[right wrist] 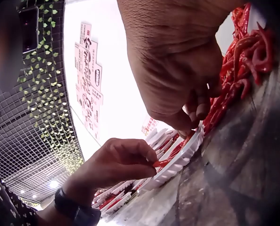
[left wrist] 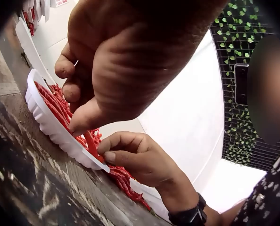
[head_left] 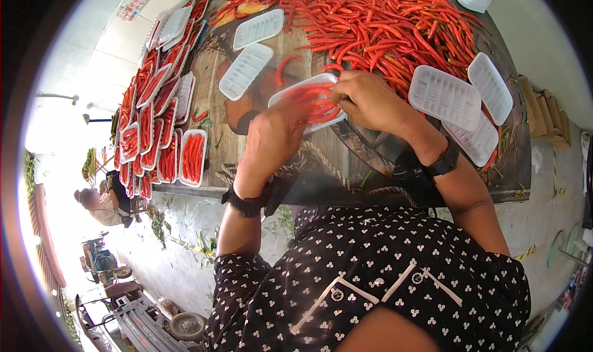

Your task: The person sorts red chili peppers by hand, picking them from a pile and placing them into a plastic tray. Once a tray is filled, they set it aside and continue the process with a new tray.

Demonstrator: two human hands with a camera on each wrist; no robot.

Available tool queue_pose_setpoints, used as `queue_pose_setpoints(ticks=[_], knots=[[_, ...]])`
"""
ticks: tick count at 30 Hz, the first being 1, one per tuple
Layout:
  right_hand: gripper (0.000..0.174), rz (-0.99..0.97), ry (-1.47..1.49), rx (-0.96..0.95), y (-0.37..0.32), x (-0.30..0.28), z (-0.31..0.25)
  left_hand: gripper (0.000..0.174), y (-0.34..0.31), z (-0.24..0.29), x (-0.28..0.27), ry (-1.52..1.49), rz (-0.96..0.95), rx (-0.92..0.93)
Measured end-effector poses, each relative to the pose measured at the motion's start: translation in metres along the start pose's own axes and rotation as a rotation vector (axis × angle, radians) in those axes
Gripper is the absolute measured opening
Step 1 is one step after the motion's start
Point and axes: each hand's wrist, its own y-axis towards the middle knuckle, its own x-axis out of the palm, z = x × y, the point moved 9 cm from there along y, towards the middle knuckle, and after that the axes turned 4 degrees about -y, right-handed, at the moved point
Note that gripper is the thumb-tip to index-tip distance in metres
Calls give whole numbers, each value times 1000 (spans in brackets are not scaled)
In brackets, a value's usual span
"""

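Observation:
A white foam tray [head_left: 324,127] holding a row of red chili peppers [head_left: 316,100] lies on the wooden table in front of me. My left hand [head_left: 273,135] is over the tray's left end; in the right wrist view, the thumb and forefinger of this left hand [right wrist: 119,162] pinch the end of a chili pepper [right wrist: 162,163]. At the opposite end, my right hand [head_left: 372,101] has its fingers curled at the rim. The left wrist view shows the right hand's [left wrist: 142,160] thumb and forefinger pinching a chili pepper [left wrist: 91,143] there.
A large heap of loose chilies [head_left: 383,24] covers the table's far side. Empty trays [head_left: 247,71] lie beyond my left hand, more trays [head_left: 445,98] to the right. Filled trays [head_left: 193,157] are stacked along the left edge. A seated person [head_left: 102,203] is farther off left.

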Motion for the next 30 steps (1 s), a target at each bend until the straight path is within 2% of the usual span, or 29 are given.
queue_pose_setpoints(ticks=[2,30], knots=[[8,-2,-1,5,0,-1,-1,13,-1,-4,4,20,-45,-54],[8,35,-3,-14,0,-1,-4,11,1,-13,10,71,-74,-53]])
